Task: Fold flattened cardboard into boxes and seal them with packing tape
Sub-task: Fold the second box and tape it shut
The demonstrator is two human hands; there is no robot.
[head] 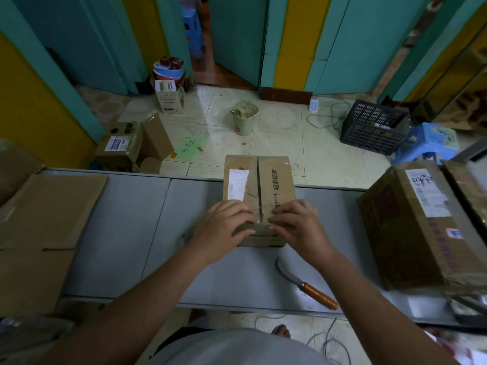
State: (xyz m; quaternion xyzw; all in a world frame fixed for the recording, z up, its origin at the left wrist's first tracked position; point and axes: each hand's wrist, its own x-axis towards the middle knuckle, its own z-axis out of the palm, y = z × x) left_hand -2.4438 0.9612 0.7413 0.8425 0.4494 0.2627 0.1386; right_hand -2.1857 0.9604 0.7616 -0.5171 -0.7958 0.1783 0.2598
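Observation:
A brown cardboard box [259,180] stands in the middle of the grey table [126,233], its two top flaps meeting at a dark centre seam. A white label sits on the left flap and black printed characters run along the right flap. My left hand [225,229] presses on the near end of the left flap with fingers spread. On the near end of the right flap lies my right hand [296,226], fingertips beside the seam. Part of a tape roll [185,234] seems to peek out behind my left wrist.
A knife [307,284] with an orange handle lies on the table near my right forearm. Flattened cardboard [44,227] covers the table's left end. A large labelled box [421,222] stands at the right. Beyond the table: floor boxes, a bin [245,118], a black crate [373,127], a blue stool [427,146].

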